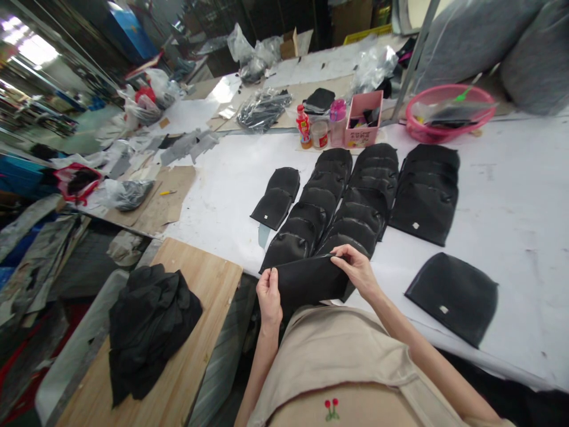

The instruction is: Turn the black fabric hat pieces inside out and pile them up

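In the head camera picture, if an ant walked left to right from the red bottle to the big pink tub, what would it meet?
Red bottle → clear jar → pink bottle → pink box → big pink tub.

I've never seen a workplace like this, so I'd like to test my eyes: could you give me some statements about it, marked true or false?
1. The left hand and the right hand hold one black piece between them. True.
2. The pink basin is upside down. False: its open side faces up, with things inside.
3. The crumpled black cloth lies on the wooden board. True.
4. The red-capped bottle lies on its side. False: it stands upright.
5. The small yellow object is inside the pink box. False: it lies on brown sheeting.
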The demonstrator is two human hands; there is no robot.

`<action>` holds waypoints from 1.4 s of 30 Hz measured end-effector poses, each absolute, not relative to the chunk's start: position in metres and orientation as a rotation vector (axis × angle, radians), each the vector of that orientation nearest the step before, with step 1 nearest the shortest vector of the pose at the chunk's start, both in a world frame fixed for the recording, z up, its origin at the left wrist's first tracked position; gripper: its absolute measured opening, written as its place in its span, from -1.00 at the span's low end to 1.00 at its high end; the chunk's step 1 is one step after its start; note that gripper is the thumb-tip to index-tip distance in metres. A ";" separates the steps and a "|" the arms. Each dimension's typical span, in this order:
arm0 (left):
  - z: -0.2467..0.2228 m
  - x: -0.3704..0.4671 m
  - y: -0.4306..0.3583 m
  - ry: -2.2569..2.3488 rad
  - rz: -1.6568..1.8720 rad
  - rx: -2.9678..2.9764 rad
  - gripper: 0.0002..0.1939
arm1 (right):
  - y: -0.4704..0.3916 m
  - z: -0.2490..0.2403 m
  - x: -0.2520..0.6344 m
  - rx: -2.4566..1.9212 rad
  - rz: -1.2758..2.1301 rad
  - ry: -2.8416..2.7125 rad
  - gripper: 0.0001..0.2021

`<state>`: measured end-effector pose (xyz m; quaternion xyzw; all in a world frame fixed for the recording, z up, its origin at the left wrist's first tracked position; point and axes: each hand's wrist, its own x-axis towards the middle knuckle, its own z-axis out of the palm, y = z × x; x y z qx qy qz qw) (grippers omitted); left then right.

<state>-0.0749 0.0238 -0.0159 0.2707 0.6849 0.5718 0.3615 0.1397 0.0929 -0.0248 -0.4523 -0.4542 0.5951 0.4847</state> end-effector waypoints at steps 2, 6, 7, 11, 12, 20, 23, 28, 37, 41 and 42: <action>-0.017 -0.077 0.023 1.764 1.457 0.718 -0.66 | 0.094 -0.028 0.142 -1.103 1.477 -1.166 -0.82; -0.021 -0.079 0.021 1.750 1.428 0.728 -0.67 | 0.092 -0.028 0.141 -1.208 1.406 -1.210 -0.83; -0.022 -0.079 0.021 1.750 1.422 0.726 -0.67 | 0.091 -0.027 0.140 -1.231 1.372 -1.210 -0.83; -0.027 -0.082 0.022 1.783 1.368 0.796 -0.70 | 0.090 -0.022 0.138 -1.248 1.322 -1.247 -0.83; -0.027 -0.084 0.021 1.801 1.344 0.855 -0.70 | 0.091 -0.021 0.138 -1.244 1.328 -1.259 -0.83; -0.005 -0.102 0.027 1.921 0.789 1.745 -0.74 | 0.095 -0.011 0.141 -1.178 1.364 -1.378 -0.86; 0.007 -0.093 0.037 1.805 0.665 1.996 -0.73 | 0.093 -0.007 0.137 -1.140 1.394 -1.434 -0.85; 0.013 -0.070 0.049 1.558 0.685 1.924 -0.75 | 0.089 -0.003 0.132 -1.113 1.423 -1.468 -0.85; 0.015 -0.068 0.047 1.460 0.738 1.460 -0.71 | 0.094 -0.009 0.147 -0.968 1.648 -1.343 -0.76; 0.018 -0.067 0.045 1.464 0.754 1.389 -0.69 | 0.094 -0.010 0.151 -1.000 1.700 -1.357 -0.72; 0.019 -0.067 0.044 1.466 0.756 1.384 -0.69 | 0.094 -0.010 0.151 -0.995 1.710 -1.358 -0.72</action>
